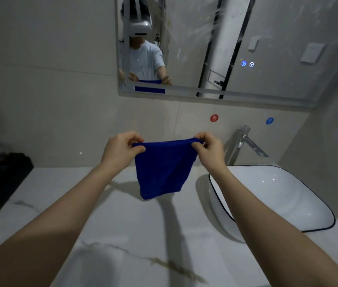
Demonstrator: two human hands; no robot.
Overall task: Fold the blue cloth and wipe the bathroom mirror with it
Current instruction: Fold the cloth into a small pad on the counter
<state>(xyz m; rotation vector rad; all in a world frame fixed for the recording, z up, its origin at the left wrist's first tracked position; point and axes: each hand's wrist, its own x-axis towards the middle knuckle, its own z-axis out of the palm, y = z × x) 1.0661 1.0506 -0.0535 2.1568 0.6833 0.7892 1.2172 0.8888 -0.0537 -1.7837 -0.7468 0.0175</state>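
Observation:
The blue cloth [162,168] hangs in the air above the counter, its top edge stretched between my hands and its lower end drooping to a point. My left hand [122,149] pinches the top left corner. My right hand [207,148] pinches the top right corner, where the edge looks doubled. The bathroom mirror [236,48] hangs on the wall straight ahead and above, streaked and smeared, with two small lit buttons on it. It reflects a person in a headset holding the cloth.
A white marble counter [106,224] spreads below my arms. A white basin with a dark rim [278,195] sits at right, a chrome tap [244,141] behind it. A black tray with dark items [0,179] stands at the left wall.

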